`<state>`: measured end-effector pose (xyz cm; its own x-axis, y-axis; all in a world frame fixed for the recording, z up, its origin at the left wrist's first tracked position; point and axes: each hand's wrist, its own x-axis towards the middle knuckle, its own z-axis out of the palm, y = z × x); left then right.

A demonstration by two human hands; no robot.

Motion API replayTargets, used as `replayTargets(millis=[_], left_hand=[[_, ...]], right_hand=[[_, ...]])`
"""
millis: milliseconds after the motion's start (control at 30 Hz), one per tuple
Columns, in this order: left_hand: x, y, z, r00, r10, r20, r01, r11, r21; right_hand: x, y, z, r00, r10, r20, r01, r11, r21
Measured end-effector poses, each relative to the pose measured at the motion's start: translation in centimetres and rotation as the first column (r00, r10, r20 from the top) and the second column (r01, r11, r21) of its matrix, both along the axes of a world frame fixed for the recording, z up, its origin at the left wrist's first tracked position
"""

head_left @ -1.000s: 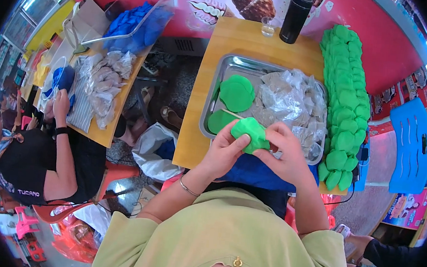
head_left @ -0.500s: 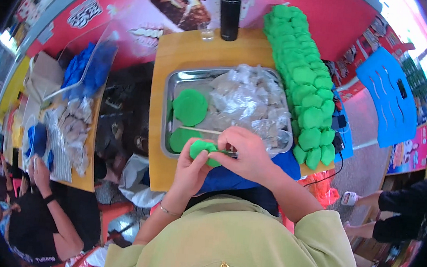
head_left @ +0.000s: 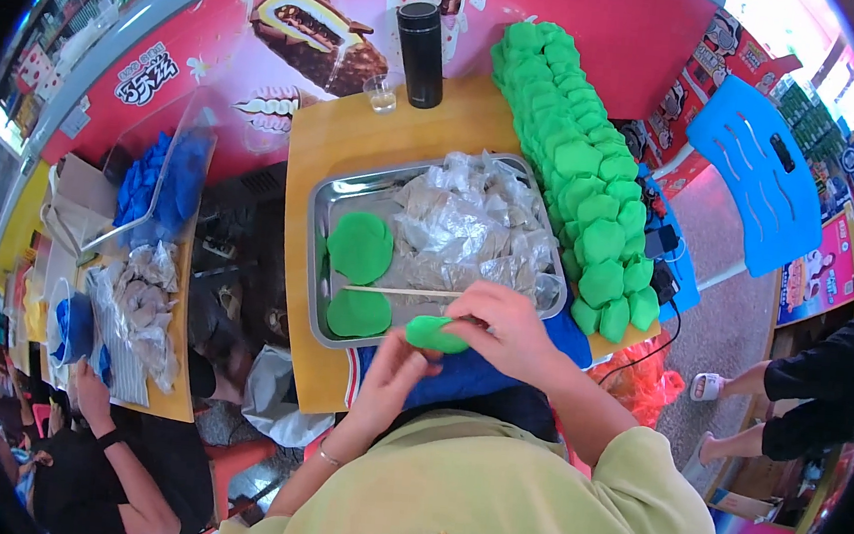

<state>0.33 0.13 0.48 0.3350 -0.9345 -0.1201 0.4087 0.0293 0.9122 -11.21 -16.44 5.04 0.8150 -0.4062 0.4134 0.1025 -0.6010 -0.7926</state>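
A small, soft green piece point(head_left: 432, 334), rounded and folded over, is held between my hands in front of the metal tray point(head_left: 316, 303). My right hand point(head_left: 504, 333) pinches its right end, and a dark sliver of something shows between those fingers, too small to name. At the piece's left end, my left hand point(head_left: 386, 379) has its fingers curled and touching the edge. Inside the tray lie two stacks of flat green rounds, one farther back point(head_left: 360, 247) and one nearer point(head_left: 359, 314). A thin pale stick point(head_left: 405, 291) lies beside them, next to crumpled clear plastic bags point(head_left: 471, 220) holding greyish contents.
A long heap of green rounded pieces point(head_left: 581, 164) lines the table's right side. At the back stand a black flask point(head_left: 421, 56) and a small clear cup point(head_left: 381, 95). A blue chair point(head_left: 755, 182) is to the right. Another person's hand point(head_left: 91, 391) works at the left table.
The view has shifted, so the table sits lower and more leftward. The green piece has turned in my hands; my left fingers have loosened and dropped lower around it.
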Motion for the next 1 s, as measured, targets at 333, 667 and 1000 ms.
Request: replayTargets(millis=[333, 667, 1000], left_hand=[[-0.3, 2.5, 1.5, 0.496, -0.820, 0.286, 0.783, 0.564, 0.262], [-0.5, 2.3, 3.3, 0.514, -0.853, 0.096, 0.827, 0.522, 0.208], [-0.7, 3.6, 3.6, 0.657, -0.656, -0.372, 0.740, 0.656, 0.149]], right_hand=[[-5.3, -2.9, 0.3, 0.990, -0.013, -0.141, 0.015, 1.000, 0.010], [-8.5, -4.3, 0.1, 0.935, -0.279, -0.220, 0.250, 0.957, -0.150], [-8.5, -12.8, 5.3, 0.880, -0.468, -0.087, 0.409, 0.837, -0.363]])
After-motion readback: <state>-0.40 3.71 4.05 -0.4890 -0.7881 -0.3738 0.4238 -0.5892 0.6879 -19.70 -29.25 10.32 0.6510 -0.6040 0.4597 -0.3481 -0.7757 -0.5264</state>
